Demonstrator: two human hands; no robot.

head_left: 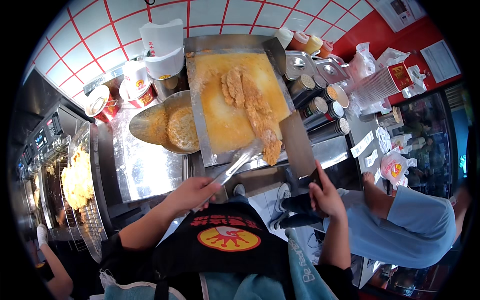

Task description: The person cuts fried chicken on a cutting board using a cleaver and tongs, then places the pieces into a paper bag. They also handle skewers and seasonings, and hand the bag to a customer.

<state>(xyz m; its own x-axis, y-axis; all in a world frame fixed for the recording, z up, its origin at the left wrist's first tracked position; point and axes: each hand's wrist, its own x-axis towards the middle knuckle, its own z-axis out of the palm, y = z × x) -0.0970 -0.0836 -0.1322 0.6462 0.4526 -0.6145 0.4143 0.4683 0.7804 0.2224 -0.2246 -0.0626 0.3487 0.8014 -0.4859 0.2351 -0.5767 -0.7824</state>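
Observation:
My left hand point(192, 193) holds metal tongs point(236, 167), whose tips touch the near part of a long, breaded fried cutlet point(258, 110). The cutlet lies lengthwise on a worn, yellowish cutting board point(221, 129), with a smaller piece beside its far part. Its near end hangs over the board's front edge. In my right hand point(327, 193) is the dark handle of a broad-bladed cleaver point(299, 144). The blade stands at the board's right front corner, just right of the cutlet. A metal tray with raised sides surrounds the board.
Left of the board sits a metal scoop point(148, 125) with crumbs. Fried food point(78, 180) rests on a rack by the fryer at far left. Shaker cans point(317, 107) line the right side, near stacked paper cups point(377, 88). A co-worker in a blue shirt point(393, 228) stands at right.

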